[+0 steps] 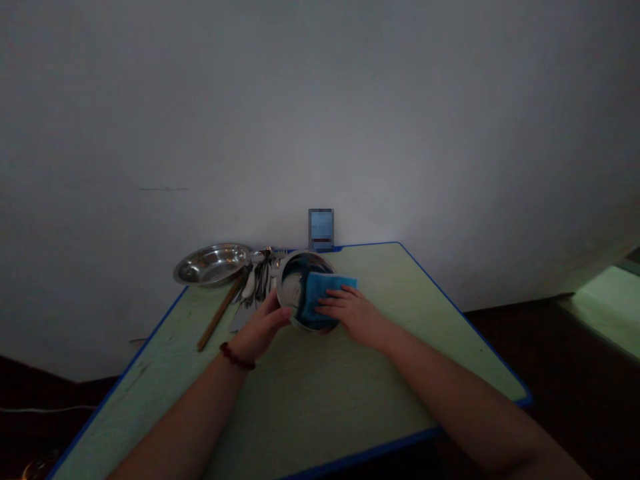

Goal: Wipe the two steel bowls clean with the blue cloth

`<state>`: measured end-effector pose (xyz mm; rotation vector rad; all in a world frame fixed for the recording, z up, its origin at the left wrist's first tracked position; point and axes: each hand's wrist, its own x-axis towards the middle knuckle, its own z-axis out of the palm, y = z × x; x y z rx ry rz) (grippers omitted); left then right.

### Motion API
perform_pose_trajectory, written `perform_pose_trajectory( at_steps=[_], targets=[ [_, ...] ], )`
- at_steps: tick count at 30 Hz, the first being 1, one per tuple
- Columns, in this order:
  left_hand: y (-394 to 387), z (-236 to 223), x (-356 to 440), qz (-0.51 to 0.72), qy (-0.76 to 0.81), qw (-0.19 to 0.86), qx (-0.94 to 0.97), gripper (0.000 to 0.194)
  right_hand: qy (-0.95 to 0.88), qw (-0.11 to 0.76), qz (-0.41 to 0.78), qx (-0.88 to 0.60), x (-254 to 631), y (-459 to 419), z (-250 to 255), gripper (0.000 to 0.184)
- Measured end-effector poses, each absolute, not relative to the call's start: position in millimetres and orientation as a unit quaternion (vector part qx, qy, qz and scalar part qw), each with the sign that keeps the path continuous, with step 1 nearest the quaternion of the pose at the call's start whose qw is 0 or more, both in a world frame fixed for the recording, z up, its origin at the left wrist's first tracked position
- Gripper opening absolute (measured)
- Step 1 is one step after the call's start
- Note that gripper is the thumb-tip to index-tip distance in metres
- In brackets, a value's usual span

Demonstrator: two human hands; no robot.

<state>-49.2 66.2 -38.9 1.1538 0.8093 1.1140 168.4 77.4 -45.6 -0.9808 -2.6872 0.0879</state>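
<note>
You are holding a shiny metal bowl [290,283] near the middle of the surface [320,393], with its opening tilting up and toward your right. Your left hand [261,328] is gripping the bowl's left side, the thumb lying at the near rim and the other fingers going out of sight behind the wall. Your right hand [350,312] is pressing a blue cloth [320,293] against the inside of the bowl; its fingers are spreading slightly and lying nearly flat over the cloth, which is covering the right part of the opening and sticking out past the rim. Whether the bowl's base is touching the surface, you cannot tell from here.

Just left of the bowl, forks and spoons [257,283] are lying in a loose cluster, some of them overlapping. Beside them, wooden chopsticks [219,315] are slanting toward you, their far end near a wide metal dish [215,263]. That dish is sitting at the far left corner, reaching past the edge. Beyond the bowl, a small blurred panel [321,229] is standing upright at the far edge, against the pale wall [320,120]. A dark red beaded bracelet [237,357] is circling your left wrist.
</note>
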Motion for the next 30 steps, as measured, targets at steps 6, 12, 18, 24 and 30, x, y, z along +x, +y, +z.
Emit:
perform_pose_trajectory(
  at_steps=[6,12,18,24,30],
  targets=[
    [66.6,-40.8,-51.7,0.484,0.372,0.626,0.485,0.054,-0.928,0.14,0.027,-0.343,168.9,77.3,-44.5,0.042],
    [64.1,-36.9,-50.2,0.486,0.372,0.63,0.479,0.06,-0.932,0.143,0.024,-0.333,169.3,79.3,-46.4,0.042],
    [63.9,-35.1,-50.5,0.49,0.367,0.626,0.483,0.059,-0.929,0.142,0.024,-0.341,169.1,79.1,-45.1,0.042],
    [64.4,-34.2,-51.6,0.489,0.37,0.627,0.481,0.054,-0.93,0.137,0.022,-0.341,169.0,79.1,-43.8,0.042],
    [64.1,-33.7,-51.8,0.486,0.361,0.628,0.489,0.051,-0.932,0.134,0.022,-0.335,168.9,80.9,-46.2,0.043]
  ],
)
